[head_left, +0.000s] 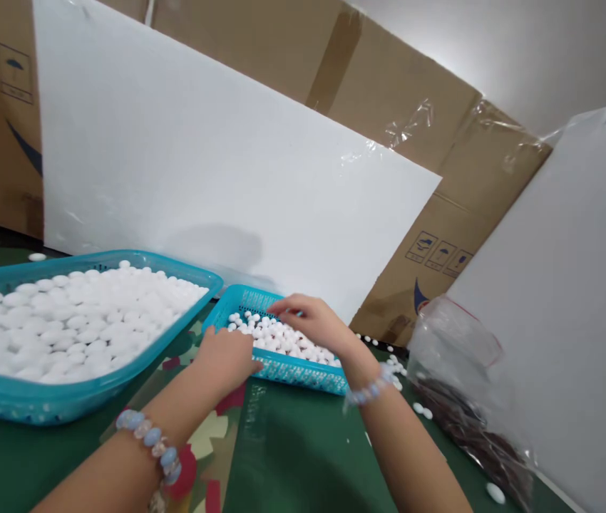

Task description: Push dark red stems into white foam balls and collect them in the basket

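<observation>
A small blue plastic basket (303,372) with a lattice wall stands in the middle, with many small white oval balls (281,333) in it. At its near left corner my left hand (227,358) is closed over the rim, the fingertips partly hidden behind the hand. Above the balls is my right hand (311,320), palm down, fingers loosely bent and apart from the thumb; no ball shows in it. To the left, a larger blue basket (121,381) is filled with larger-looking white oval balls (68,328).
Loose white balls (396,367) lie on the green table (292,442) to the right. Beside them leans a clear plastic bag (458,356) with dark brown contents. A white board (228,157) and cardboard boxes (388,78) stand behind; a white panel (570,285) bounds the right side.
</observation>
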{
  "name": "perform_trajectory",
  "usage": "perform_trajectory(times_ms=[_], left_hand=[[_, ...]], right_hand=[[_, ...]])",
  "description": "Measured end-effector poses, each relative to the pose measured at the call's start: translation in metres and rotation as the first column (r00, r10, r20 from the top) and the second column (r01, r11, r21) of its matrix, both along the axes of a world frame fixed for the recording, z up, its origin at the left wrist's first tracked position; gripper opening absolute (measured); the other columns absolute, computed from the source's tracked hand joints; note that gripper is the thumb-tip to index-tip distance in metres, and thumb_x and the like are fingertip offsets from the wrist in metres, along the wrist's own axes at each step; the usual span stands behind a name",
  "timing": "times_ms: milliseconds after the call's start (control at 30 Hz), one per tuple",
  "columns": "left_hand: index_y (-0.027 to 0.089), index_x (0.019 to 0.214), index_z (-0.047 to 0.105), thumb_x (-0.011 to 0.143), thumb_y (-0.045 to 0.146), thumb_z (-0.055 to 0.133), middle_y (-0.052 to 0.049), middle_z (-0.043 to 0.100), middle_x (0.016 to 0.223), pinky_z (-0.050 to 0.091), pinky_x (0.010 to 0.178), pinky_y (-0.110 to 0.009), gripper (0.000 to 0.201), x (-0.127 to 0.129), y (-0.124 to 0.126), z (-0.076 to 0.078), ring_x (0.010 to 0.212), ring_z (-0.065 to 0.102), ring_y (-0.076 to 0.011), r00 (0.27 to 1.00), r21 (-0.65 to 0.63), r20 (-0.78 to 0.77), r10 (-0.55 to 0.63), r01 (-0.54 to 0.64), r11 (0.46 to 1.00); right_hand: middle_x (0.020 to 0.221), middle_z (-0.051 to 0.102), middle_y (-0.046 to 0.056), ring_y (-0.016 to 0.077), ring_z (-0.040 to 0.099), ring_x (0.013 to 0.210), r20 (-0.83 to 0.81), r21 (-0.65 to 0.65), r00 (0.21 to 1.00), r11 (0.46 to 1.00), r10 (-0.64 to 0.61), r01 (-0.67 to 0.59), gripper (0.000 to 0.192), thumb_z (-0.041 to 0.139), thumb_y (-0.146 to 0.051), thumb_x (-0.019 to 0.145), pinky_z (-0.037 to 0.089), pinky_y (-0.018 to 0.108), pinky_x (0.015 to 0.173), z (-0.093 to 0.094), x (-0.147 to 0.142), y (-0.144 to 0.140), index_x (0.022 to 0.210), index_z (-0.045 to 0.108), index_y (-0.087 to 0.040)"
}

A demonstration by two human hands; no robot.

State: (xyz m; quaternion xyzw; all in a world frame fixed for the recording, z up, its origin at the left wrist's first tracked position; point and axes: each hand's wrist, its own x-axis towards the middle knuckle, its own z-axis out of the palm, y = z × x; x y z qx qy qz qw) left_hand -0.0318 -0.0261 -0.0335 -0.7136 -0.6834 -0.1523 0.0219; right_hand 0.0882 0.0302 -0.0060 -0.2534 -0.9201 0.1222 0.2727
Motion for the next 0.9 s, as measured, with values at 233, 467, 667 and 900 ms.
perform_trajectory(times_ms=[233,467,667,900], left_hand=[[0.009,0.066,0.057,0.063,0.028,0.045,-0.013,0.059,0.071,0.037,0.062,-0.039,0.022,0.003,-0.007,0.012,0.071,0.053,-0.0246,1.0,-0.166,-0.015,0.021,-0.023,0.986],[0.009,0.074,0.053,0.068,0.031,0.042,-0.007,0.057,0.077,0.038,0.068,-0.038,0.025,0.004,-0.004,0.015,0.076,0.051,-0.0169,0.995,-0.258,-0.1,0.02,-0.045,0.965],[0.009,0.075,0.054,0.068,0.03,0.041,-0.011,0.057,0.078,0.038,0.064,-0.038,0.026,0.005,-0.006,0.015,0.077,0.051,-0.0217,0.991,-0.224,-0.131,0.024,-0.054,0.973],[0.012,0.082,0.051,0.064,0.024,0.049,-0.007,0.051,0.09,0.028,0.078,-0.047,0.022,0.0,0.002,0.006,0.093,0.04,-0.0218,0.978,-0.163,-0.183,0.104,-0.134,0.977]], right_hand=[[0.092,0.048,0.004,0.0123,0.048,0.08,0.498,-0.098,0.799,0.894,-0.336,0.437,0.021,0.038,-0.026,0.077,0.041,0.029,0.068,-0.025,-0.021,0.056,0.091,0.047,-0.013],[0.095,0.047,0.005,0.0131,0.047,0.083,0.58,-0.072,0.71,0.843,-0.4,0.533,0.022,0.038,-0.026,0.077,0.039,0.031,0.071,-0.033,-0.026,0.05,0.093,0.046,-0.014],[0.098,0.045,0.005,0.0136,0.045,0.086,0.462,-0.177,0.771,0.806,-0.439,0.565,0.022,0.038,-0.025,0.077,0.039,0.032,0.073,-0.037,-0.026,0.052,0.095,0.045,-0.015],[0.088,0.049,0.004,0.0105,0.049,0.075,0.177,-0.551,0.932,0.752,-0.317,0.361,0.021,0.039,-0.024,0.077,0.043,0.028,0.064,-0.031,-0.011,0.04,0.091,0.046,-0.011]])
